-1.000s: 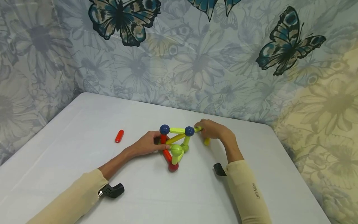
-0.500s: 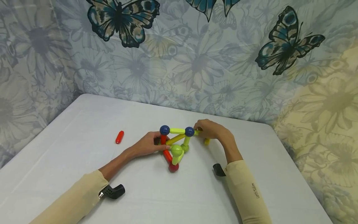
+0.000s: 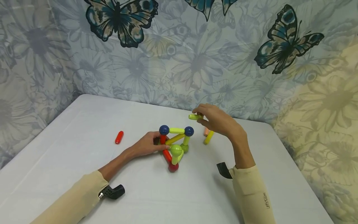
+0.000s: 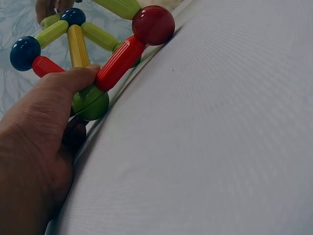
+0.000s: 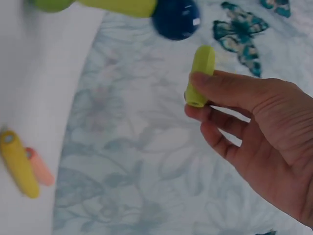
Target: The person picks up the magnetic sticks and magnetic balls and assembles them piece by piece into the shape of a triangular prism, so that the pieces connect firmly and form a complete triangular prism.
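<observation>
A frame of coloured rods and balls stands on the white table, with two blue balls (image 3: pixel 189 131) on top joined by a lime rod (image 3: pixel 177 130). At its base is a dark red ball (image 3: pixel 173 167), and a lime ball (image 3: pixel 176 150) faces the front. My left hand (image 3: pixel 147 144) holds the frame at its left side; in the left wrist view the thumb lies by a green ball (image 4: pixel 91 104) where red and yellow rods meet. Above and right of the frame, my right hand (image 3: pixel 216 119) pinches a loose lime magnetic rod (image 5: pixel 201 73) between thumb and fingers.
A red rod (image 3: pixel 119 137) lies alone on the table to the left. Beyond the frame's right side lie a yellow rod (image 3: pixel 208 137) and a salmon rod (image 3: pixel 206 131), side by side. A patterned cloth backdrop (image 3: pixel 179 71) rises behind the table's back edge.
My right hand has lifted up and away from the right blue ball with the lime rod, uncovering the yellow and salmon rods. The left hand and the frame have stayed put.
</observation>
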`<state>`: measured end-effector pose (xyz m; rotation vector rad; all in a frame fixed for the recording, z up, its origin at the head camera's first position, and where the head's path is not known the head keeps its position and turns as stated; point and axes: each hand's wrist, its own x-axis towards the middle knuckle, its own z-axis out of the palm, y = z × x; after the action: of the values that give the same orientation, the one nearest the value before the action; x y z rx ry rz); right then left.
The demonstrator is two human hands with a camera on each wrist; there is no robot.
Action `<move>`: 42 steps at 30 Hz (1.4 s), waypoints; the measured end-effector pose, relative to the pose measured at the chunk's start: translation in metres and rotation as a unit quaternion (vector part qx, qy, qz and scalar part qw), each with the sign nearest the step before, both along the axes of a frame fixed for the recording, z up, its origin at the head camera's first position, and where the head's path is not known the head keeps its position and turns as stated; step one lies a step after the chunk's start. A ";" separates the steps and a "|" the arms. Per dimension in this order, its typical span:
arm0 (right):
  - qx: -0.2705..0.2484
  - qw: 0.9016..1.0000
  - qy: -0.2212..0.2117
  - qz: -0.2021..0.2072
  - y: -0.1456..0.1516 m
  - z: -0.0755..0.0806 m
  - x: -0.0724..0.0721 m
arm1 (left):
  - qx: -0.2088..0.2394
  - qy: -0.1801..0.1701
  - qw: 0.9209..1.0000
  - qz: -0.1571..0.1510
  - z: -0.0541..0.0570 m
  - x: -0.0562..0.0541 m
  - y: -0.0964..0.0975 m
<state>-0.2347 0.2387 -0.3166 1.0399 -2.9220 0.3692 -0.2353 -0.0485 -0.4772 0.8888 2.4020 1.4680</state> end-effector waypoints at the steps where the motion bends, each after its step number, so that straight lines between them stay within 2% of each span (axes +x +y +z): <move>1: -0.006 1.000 0.005 0.008 -0.002 0.004 0.005 | -0.001 0.001 1.000 -0.001 -0.001 0.000 0.000; 5: -0.006 0.998 -0.013 0.058 -0.011 0.016 0.023 | 0.001 0.004 1.000 -0.003 -0.001 0.000 0.001; 9: 0.030 0.993 -0.045 0.100 -0.024 0.021 0.034 | 0.010 0.001 1.000 -0.007 0.000 0.001 0.000; 15: 0.080 0.990 -0.048 0.107 -0.037 0.016 0.039 | 0.011 -0.003 1.000 -0.008 0.001 0.000 -0.001; 23: 0.079 0.989 -0.028 0.119 -0.044 0.009 0.038 | 0.011 -0.004 1.000 -0.010 0.001 0.000 -0.003; 28: 0.081 0.991 -0.034 0.105 -0.045 0.005 0.036 | 0.009 -0.001 1.000 -0.011 0.001 0.000 -0.001; 36: 0.075 0.992 -0.067 0.077 -0.040 0.005 0.033 | 0.000 0.005 1.000 -0.006 0.001 0.000 0.001; 39: 0.055 0.992 -0.089 0.067 -0.034 0.004 0.027 | -0.003 0.007 1.000 -0.005 0.001 0.000 0.001; 42: 0.029 0.989 -0.139 0.045 -0.025 -0.004 0.015 | -0.005 0.008 1.000 0.001 0.000 0.000 0.000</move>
<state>-0.2201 0.2135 -0.3205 1.2238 -3.1528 0.4722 -0.2356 -0.0487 -0.4772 0.8999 2.4197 1.4525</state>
